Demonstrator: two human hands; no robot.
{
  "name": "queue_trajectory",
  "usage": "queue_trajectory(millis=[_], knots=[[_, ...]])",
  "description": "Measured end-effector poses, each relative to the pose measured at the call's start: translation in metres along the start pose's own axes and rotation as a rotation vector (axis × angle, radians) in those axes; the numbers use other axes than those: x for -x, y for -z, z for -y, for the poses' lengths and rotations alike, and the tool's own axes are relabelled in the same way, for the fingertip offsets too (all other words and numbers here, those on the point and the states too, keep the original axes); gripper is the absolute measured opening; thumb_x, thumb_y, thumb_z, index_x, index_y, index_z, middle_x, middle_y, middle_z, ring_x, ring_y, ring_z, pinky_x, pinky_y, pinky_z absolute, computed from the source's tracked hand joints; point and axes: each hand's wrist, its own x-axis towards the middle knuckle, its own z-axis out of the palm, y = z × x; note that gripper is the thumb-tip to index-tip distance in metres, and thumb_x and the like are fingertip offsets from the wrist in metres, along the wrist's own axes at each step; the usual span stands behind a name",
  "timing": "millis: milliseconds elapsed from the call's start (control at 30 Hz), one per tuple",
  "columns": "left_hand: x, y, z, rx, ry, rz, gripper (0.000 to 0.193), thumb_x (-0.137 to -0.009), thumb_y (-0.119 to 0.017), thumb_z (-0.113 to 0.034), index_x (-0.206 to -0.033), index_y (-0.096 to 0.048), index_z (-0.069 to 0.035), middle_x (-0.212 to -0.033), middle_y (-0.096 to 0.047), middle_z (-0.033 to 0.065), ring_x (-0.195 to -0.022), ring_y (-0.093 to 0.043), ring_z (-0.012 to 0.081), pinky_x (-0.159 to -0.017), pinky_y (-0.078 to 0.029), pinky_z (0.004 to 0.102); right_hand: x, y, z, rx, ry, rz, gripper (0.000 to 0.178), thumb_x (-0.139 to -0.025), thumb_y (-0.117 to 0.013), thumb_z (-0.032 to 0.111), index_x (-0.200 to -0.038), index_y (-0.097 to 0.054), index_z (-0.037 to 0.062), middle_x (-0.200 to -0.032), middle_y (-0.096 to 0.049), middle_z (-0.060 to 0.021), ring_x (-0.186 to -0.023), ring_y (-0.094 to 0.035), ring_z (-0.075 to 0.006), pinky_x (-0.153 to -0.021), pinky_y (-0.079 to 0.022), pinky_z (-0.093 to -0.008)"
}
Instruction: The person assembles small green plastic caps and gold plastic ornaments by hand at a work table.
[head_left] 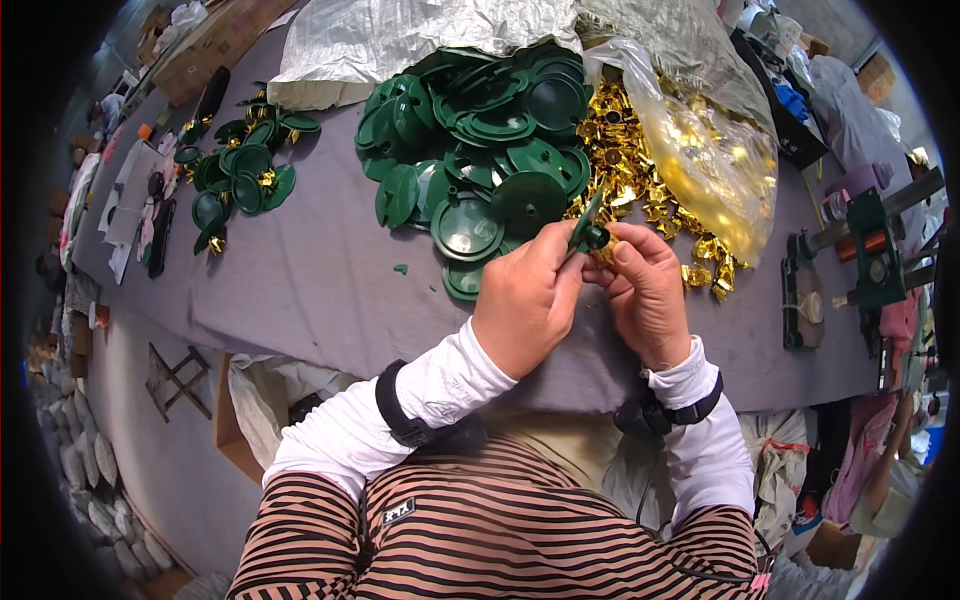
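Green plastic disc (585,226), turned edge-on, sits pinched between the thumb and fingertips of my left hand (527,300), held up over the near edge of the grey worktop (320,280) so its hub faces across. My right hand (648,290) closes thumb and forefinger on a small gold foil piece (604,252) right against that hub; both grips are tight, no fingers spread. I keep the work close to my chest, where I judge I see it best. Loose green discs (480,150) lie heaped just beyond my knuckles, gold pieces spilling from a clear bag (700,160) toward the right edge. Finished-looking discs (240,175) lie well apart near the left edge.
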Motion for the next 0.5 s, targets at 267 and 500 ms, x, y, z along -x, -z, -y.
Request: queue_trajectory(millis=[267, 500], knots=[[-0.001, 0.0, 0.005, 0.261, 0.141, -0.015, 0.024, -0.087, -0.057, 0.002, -0.111, -0.058, 0.0, -0.089, -0.069, 0.0143, -0.077, -0.069, 0.0215, -0.066, -0.052, 0.0298, 0.0, -0.007, -0.002, 0.075, 0.096, 0.01, 0.023, -0.087, -0.066, 0.003, -0.109, -0.063, -0.002, -0.101, -0.068, -0.0147, -0.088, -0.069, -0.0242, -0.081, -0.059, -0.0381], [0.001, -0.001, 0.003, -0.137, -0.199, -0.027, 0.04, -0.078, -0.058, 0.009, -0.118, -0.056, 0.004, -0.11, -0.064, 0.021, -0.103, -0.064, 0.0358, -0.086, -0.053, 0.0397, 0.006, -0.018, 0.003, 0.722, 0.459, -0.089, 0.023, -0.081, -0.07, -0.006, -0.104, -0.065, -0.0033, -0.098, -0.068, -0.0119, -0.086, -0.066, -0.0158, -0.08, -0.056, -0.03]])
